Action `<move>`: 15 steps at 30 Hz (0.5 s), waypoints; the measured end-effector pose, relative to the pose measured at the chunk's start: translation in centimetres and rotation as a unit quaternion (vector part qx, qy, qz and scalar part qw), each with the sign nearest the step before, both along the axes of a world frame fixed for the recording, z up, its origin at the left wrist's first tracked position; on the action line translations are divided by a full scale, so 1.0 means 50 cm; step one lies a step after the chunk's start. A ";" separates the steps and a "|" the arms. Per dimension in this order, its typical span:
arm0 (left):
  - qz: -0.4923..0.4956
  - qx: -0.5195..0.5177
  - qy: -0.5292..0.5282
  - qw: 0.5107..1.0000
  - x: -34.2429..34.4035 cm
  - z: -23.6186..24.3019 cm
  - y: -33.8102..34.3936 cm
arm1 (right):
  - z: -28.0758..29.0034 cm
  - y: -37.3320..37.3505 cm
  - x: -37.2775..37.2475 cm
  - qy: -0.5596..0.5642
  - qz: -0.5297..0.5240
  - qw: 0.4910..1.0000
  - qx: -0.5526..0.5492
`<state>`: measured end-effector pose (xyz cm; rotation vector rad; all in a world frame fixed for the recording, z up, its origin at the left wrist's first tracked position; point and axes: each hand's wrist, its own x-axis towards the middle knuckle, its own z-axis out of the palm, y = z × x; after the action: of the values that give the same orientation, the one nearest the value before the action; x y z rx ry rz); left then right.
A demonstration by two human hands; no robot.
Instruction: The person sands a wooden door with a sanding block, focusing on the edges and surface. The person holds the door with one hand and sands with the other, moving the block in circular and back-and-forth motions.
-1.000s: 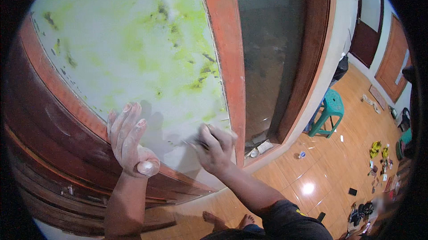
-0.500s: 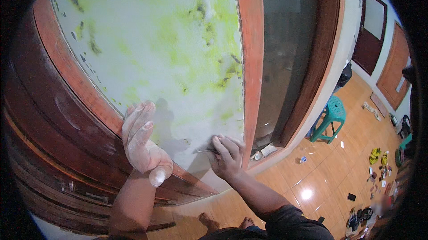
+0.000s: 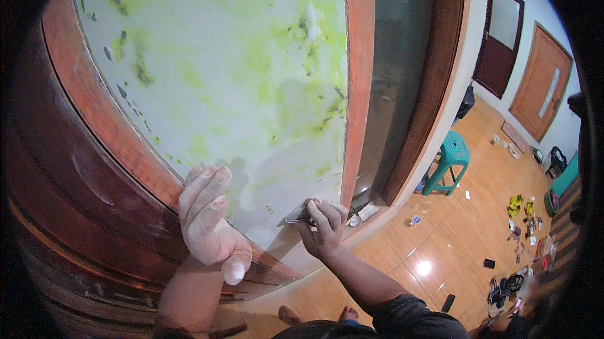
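A wall panel, white with yellow-green patches and dark spots, rises before me within reddish wooden frames. My right hand grips a thin, dark, flat scraper at the panel's lower right. Pale paste shows along the blade's edge, close to the wall; whether it touches I cannot tell. My left hand, dusted with white powder, is raised near the lower left frame. Its fingers stretch upward with the thumb apart, and nothing shows in it. The thumb tip is coated white.
A dark wooden door stands left, a dark window right. On the tiled floor are a green stool, a small cup, bananas, phones and scattered items. Another person is at the lower right.
The view has shifted slightly. My right hand has turned, so more of the scraper's blade shows. My left hand appears a little lower and farther right, its fingers still stretched.
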<state>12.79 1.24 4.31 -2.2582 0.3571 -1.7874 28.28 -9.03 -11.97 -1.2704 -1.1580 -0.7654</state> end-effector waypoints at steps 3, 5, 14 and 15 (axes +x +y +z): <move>0.003 -0.007 0.019 1.000 -0.007 0.004 -0.001 | 0.071 0.017 -0.006 -0.014 0.019 1.000 0.021; 0.012 -0.001 0.016 1.000 -0.010 0.006 -0.002 | 0.154 0.035 -0.011 -0.026 0.029 0.999 0.006; 0.033 -0.025 -0.006 0.999 -0.001 -0.001 -0.007 | 0.061 0.028 -0.006 0.015 0.021 0.998 0.050; 0.026 -0.035 -0.008 0.999 -0.002 -0.002 -0.007 | 0.030 0.012 -0.008 0.027 0.005 0.999 0.026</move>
<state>12.67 0.88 4.19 -2.2768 0.2346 -1.8162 27.87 -8.43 -10.47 -1.2338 -1.0933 -0.7447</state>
